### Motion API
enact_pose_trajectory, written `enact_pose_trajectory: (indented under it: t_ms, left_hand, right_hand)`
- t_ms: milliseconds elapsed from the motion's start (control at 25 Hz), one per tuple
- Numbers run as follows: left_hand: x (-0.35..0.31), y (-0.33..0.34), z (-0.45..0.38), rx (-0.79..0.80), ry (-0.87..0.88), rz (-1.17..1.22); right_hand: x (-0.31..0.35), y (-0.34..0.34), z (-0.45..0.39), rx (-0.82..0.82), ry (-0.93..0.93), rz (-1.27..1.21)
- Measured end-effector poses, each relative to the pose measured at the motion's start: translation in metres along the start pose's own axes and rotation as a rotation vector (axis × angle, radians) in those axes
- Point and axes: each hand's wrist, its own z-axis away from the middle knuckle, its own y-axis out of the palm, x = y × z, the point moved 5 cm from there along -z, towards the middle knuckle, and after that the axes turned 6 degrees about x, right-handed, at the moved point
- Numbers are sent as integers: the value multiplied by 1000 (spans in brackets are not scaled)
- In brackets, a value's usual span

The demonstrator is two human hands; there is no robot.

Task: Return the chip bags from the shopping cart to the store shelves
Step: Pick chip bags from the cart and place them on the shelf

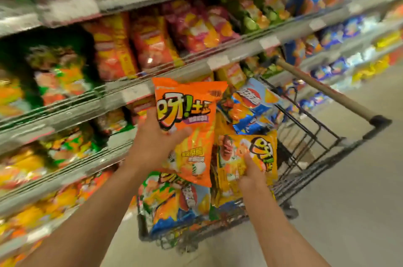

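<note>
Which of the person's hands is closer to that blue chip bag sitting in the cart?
Right. The right hand holds a yellow bag directly below the blue bag. The left hand grips the orange bag, farther off to the blue bag's left, toward the shelves.

Both bare forearms come up from the bottom of the view, stretched forward, left one from the lower left, right one from the lower middle. Left hand (152, 142) sits higher and further out than the right, thumb lying across the front of the orange bag (192, 114) with the fingers tucked behind it, so it's gripping that. Right hand (250, 170) is lower and just to the right of the left one, fingers reaching forward onto the yellow bag (259, 153), though the exact grip is hard to make out.
</note>
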Motion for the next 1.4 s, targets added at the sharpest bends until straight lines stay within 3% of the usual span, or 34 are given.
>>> enact_pose_trajectory:
  t_ms: [80,320,480,600,1040,1240,1400]
  left_hand:
    - [-11,-42,35,-98,-57,-9]
    - [-30,-146,116,-296,-150,-63]
    - [-27,-194,159,-373,-153,-85]
    - [-13,-227,185,-456,-192,-97]
    - [71,-342,199,-589,-342,-19]
    - [118,-384,208,-650,-396,20]
    - [157,-401,221,-648,-458,18]
  right_hand:
    - [10,19,42,52,7,80]
    - [13,67,158,387,-230,388]
    - [-1,114,206,603,-295,521]
    - [-21,144,223,672,-366,643]
    - [-139,275,245,923,-320,984]
    - [-197,321,249,1076,-207,965]
    - [-239,337,243,1072,-105,957]
